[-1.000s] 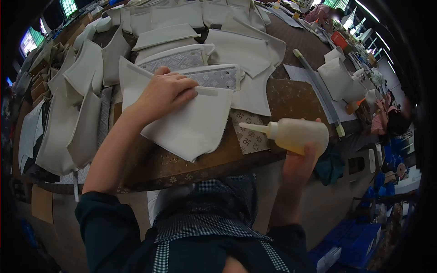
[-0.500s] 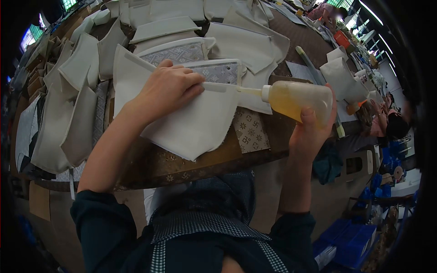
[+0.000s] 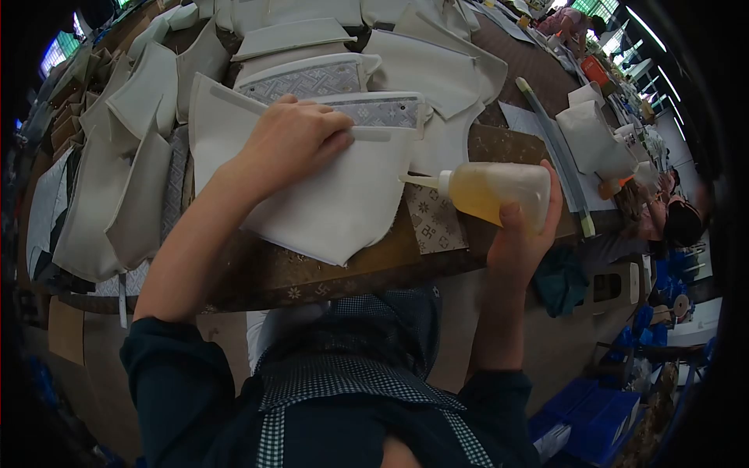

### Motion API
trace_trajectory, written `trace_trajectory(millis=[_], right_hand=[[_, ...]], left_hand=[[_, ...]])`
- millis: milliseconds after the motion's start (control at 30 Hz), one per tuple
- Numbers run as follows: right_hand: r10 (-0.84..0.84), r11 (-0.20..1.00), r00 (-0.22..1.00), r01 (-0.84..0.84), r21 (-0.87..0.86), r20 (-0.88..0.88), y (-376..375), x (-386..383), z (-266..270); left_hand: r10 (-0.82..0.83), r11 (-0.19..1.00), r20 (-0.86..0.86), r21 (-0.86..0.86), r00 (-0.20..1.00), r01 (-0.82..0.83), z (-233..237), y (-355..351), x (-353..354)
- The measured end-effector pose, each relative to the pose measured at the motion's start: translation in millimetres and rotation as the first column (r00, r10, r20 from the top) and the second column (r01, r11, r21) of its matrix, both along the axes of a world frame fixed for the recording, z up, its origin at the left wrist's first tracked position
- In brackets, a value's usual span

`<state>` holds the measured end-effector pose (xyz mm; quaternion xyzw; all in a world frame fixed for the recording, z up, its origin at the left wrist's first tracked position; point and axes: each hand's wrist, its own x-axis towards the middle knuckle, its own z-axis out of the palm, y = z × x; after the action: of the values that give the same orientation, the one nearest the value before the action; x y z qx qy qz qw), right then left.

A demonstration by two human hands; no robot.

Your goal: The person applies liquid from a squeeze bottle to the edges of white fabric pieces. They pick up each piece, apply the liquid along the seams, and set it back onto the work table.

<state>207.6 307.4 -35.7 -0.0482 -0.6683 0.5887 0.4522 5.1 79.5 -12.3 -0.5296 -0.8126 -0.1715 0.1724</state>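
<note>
My right hand (image 3: 524, 238) is wrapped round a translucent squeeze bottle (image 3: 503, 191) with yellowish liquid inside. The bottle lies nearly level, and its long thin nozzle points left at the right edge of a white leather-like panel (image 3: 331, 195). At the panel's top edge, my left hand (image 3: 300, 140) has its fingers bent over and the thumb against the front face; the fingertips are partly hidden. Below that edge runs a pale grey strip (image 3: 370, 135). Directly behind the panel shows a similar piece with grey patterned lining (image 3: 390, 115).
More white panels (image 3: 425, 74) are heaped at the back and left of the brown table (image 3: 335, 277). A patterned scrap (image 3: 438, 226) lies under the nozzle. Right of it are a long grey-green strip (image 3: 554, 148) and a white roll (image 3: 589, 136). Other people work at the far right.
My right hand has brought the bottle lower and slightly left, so the nozzle has dropped from the panel's top corner to lower on its right edge. My left hand stays at the top edge.
</note>
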Motion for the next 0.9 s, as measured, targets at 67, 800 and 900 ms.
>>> trace_trajectory(millis=[67, 800, 900], right_hand=[[-0.001, 1.0, 1.0, 0.001, -0.013, 0.012, 1, 1, -4], [-0.111, 0.957, 0.991, 0.128, 0.261, -0.079, -58, 33, -76], [-0.181, 0.903, 0.977, 0.211, 0.374, -0.114, -73, 35, -90]], left_hand=[[0.005, 1.0, -0.001, 0.003, 1.0, -0.005, -1, -1, 0], [0.369, 0.924, 0.115, -0.148, 0.922, -0.352, 2, -8, 8], [0.409, 0.906, 0.133, -0.173, 0.903, -0.385, 1, -10, 6]])
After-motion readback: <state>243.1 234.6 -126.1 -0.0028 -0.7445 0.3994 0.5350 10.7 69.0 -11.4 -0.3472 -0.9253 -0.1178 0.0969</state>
